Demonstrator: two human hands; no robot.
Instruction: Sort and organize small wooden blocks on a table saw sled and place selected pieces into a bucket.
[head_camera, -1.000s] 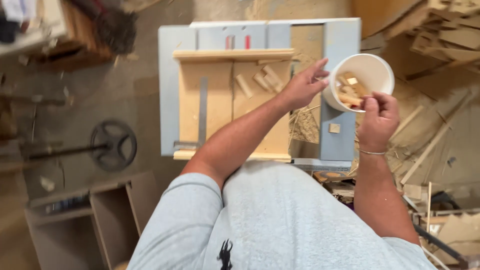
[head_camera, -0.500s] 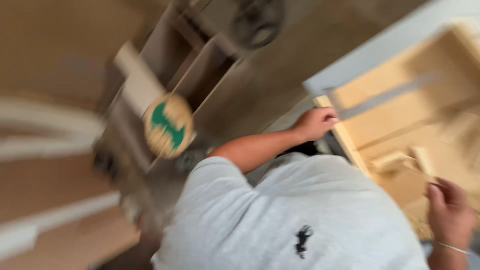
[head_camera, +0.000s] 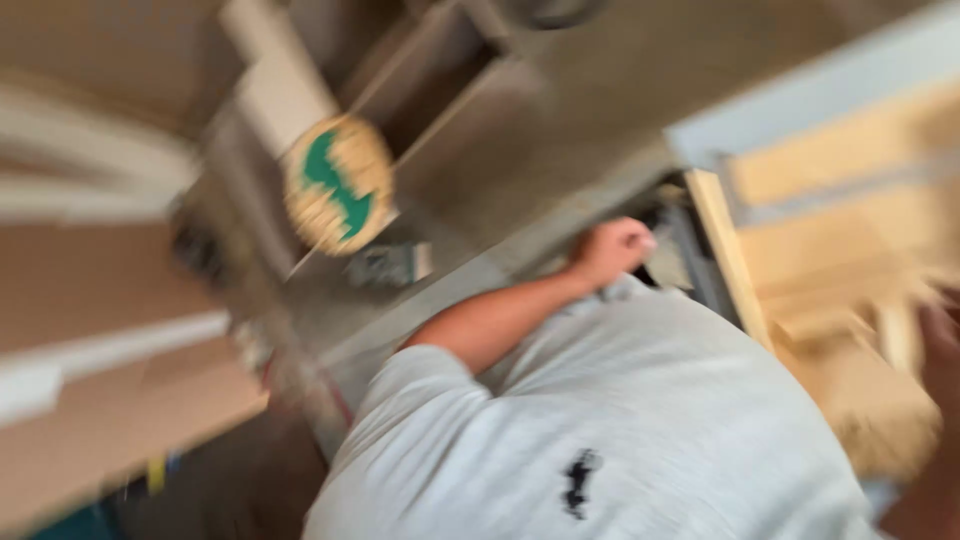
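The view is tilted and badly blurred. My left hand (head_camera: 610, 250) is drawn back to the near edge of the saw table, beside the end of a wooden sled (head_camera: 830, 260). Its fingers look curled, and the blur hides whether it holds anything. Only a smeared sliver of my right hand (head_camera: 940, 340) shows at the right edge, over pale wood pieces (head_camera: 890, 340). My grey shirt (head_camera: 620, 430) fills the lower middle.
A light blue-grey table edge (head_camera: 800, 90) runs along the upper right. On the floor to the left are a round yellow and green disc (head_camera: 338, 185), an open wooden box frame (head_camera: 450, 110) and long pale boards (head_camera: 110, 340).
The view has swung left and tilted. My left hand came off the sled back to the table's near edge. The white bucket with wood scraps is out of view.
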